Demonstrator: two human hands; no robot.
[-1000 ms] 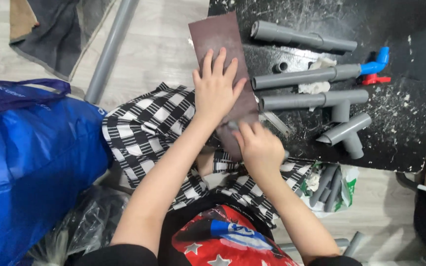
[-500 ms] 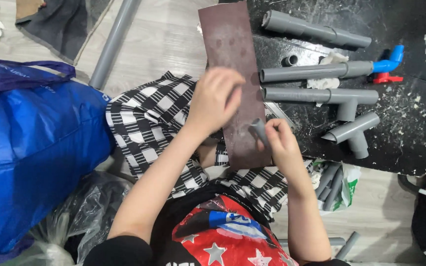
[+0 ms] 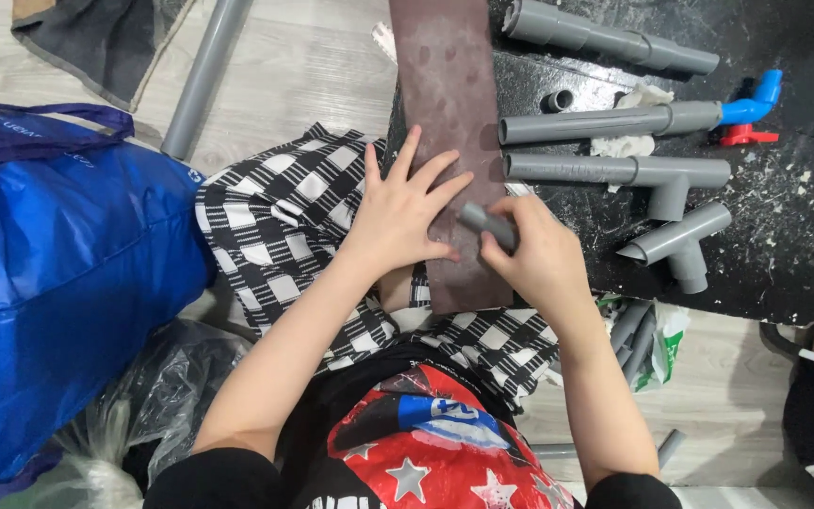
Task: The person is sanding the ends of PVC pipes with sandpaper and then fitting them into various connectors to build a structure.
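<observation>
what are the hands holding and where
The right hand grips a short grey pipe piece by its rear end. The left hand presses flat on the sandpaper sheet.

Matt grey plastic pipe piece (image 3: 485,224) on rough, reddish-brown sandpaper sheet (image 3: 449,104)

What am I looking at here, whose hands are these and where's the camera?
The camera sits on a person's head and looks down at their own two bare hands. The left hand lies flat on a long brown sanding sheet, pinning it down. The right hand has its grip around a short grey pipe piece, pressed against that sheet. On the black board lie more grey pipes, one with a blue elbow. A blue bag sits at the left.
</observation>
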